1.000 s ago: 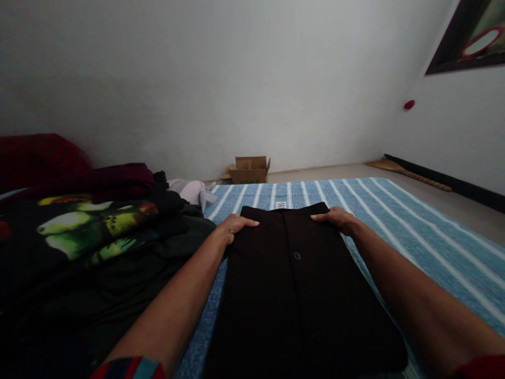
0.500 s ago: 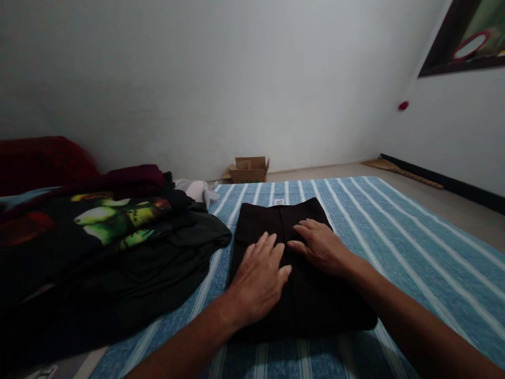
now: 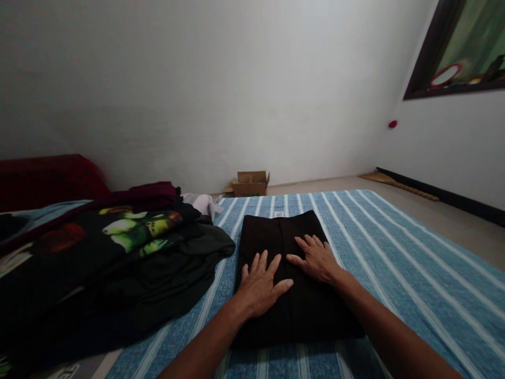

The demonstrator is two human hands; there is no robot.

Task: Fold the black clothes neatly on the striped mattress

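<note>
A dark, folded garment (image 3: pixel 292 321) lies as a neat rectangle on the blue-and-white striped bed sheet (image 3: pixel 366 226). My left hand (image 3: pixel 262 284) rests flat on its left half, fingers spread. On the right half lies my right hand (image 3: pixel 314 258), palm down, with its fingers apart and its thumb pointing toward the left hand. A seam or fold line runs down the middle of the garment between the hands. At its far edge a small white label (image 3: pixel 279 214) shows. What kind of garment it is, I cannot tell.
To the left lies a heap of dark clothes (image 3: pixel 169 268), one with a green and yellow print, topped by a maroon cloth (image 3: pixel 155 193). Behind it is a dark red bundle (image 3: pixel 51 176). Beyond the bed's far edge an open cardboard box (image 3: pixel 250 187) stands near the wall.
The view has tilted up slightly, so everything sits lower. Both hands remain on the folded garment, their fingers now spread a little wider and flatter.
</note>
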